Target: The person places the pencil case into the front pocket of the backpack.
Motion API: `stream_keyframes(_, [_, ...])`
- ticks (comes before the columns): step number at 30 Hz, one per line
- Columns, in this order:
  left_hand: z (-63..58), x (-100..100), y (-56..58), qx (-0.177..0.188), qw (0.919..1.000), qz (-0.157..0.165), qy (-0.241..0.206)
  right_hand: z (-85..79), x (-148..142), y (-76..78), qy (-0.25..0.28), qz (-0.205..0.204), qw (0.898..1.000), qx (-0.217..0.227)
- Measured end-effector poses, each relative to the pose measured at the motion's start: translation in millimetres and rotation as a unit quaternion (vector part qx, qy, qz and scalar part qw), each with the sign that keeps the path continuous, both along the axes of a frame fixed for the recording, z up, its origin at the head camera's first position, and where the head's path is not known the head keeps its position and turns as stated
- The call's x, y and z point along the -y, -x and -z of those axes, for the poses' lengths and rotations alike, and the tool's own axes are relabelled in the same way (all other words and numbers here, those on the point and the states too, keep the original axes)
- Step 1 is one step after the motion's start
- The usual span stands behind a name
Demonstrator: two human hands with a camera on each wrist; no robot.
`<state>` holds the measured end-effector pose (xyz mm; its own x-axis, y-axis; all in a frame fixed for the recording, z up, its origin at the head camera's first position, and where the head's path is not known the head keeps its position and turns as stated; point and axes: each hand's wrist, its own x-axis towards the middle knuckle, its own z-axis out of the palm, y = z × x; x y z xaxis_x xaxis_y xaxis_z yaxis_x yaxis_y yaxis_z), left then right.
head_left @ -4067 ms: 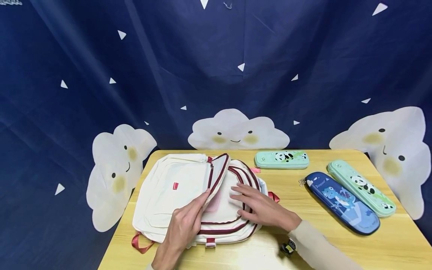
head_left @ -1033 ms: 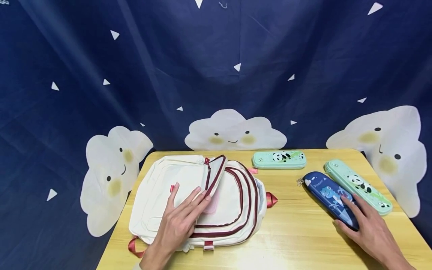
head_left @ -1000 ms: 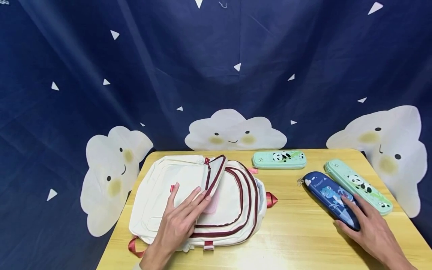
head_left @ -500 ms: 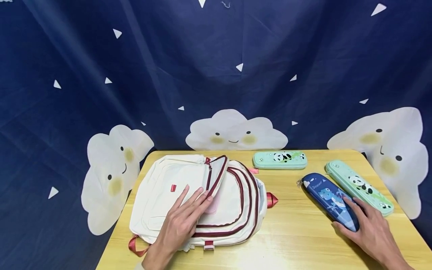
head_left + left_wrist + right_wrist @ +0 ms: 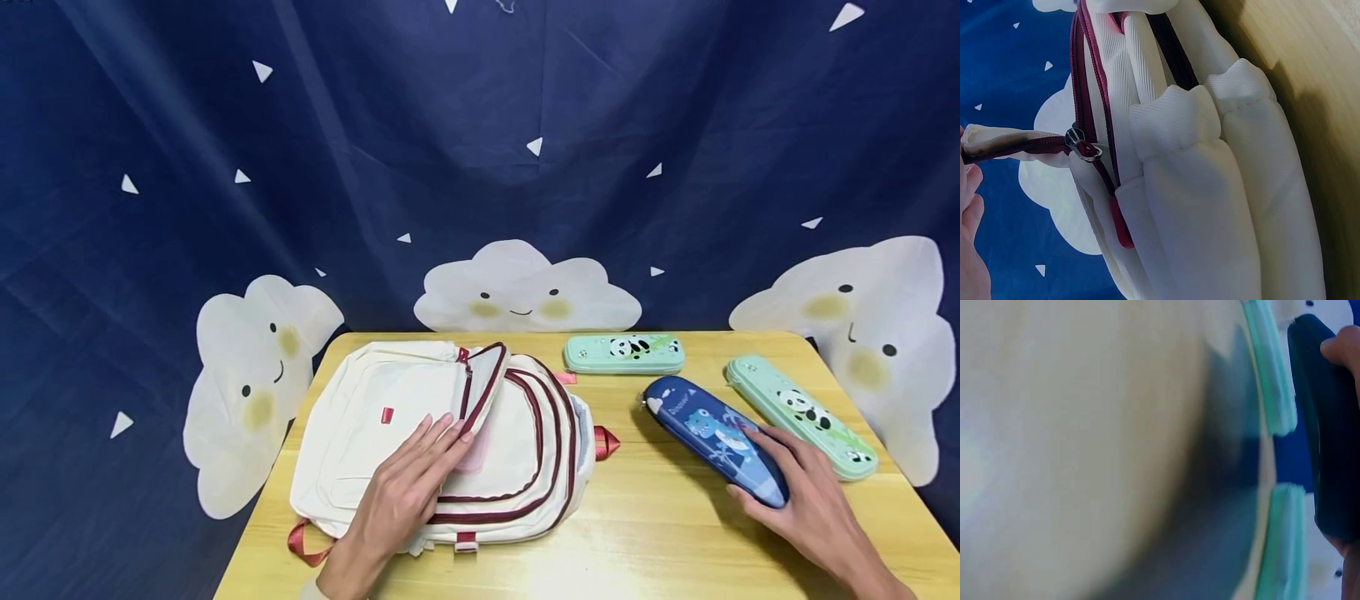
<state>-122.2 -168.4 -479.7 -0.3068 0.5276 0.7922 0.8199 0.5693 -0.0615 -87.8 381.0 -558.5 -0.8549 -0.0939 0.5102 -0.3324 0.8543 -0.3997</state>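
A white backpack (image 5: 352,425) with dark red zips lies on the wooden table, its front pocket unzipped. Over the pocket's raised flap (image 5: 483,383) lies my left hand (image 5: 397,504), holding its edge; the thumb is hidden in the head view. In the left wrist view, the flap edge runs to the fingers at the left border. My right hand (image 5: 813,504) grips the near end of a dark blue dinosaur pencil case (image 5: 712,437), thumb on one side and fingers on the other. The right wrist view shows this pencil case (image 5: 1334,444) raised off the table.
Two mint green panda pencil cases lie on the table (image 5: 645,542): one case (image 5: 652,357) at the back edge, the other case (image 5: 780,408) to the right. Something pink (image 5: 471,454) shows inside the pocket. A blue cloud-patterned curtain (image 5: 480,133) hangs behind.
My right hand has gone from the backpack pocket to the dinosaur pencil case, gripped it, and now moves it slightly left and up. The left hand stays at the flap.
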Motion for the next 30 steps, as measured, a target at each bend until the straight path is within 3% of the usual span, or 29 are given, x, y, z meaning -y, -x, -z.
stream_keyframes(4, [-0.1,-0.1,0.2,0.002,1.0000,-0.001,-0.002,-13.1,10.6,12.9,-0.013,-0.055,0.998,-0.034])
stream_keyframes(9, [0.5,0.0,0.2,0.008,1.0000,-0.004,-0.001,-20.7,24.6,26.5,-0.023,-0.092,0.994,-0.051])
stream_keyframes(30, [0.9,-0.3,-0.6,0.008,1.0000,0.001,-0.004,-24.7,102.0,68.2,-0.061,-0.145,0.988,-0.014])
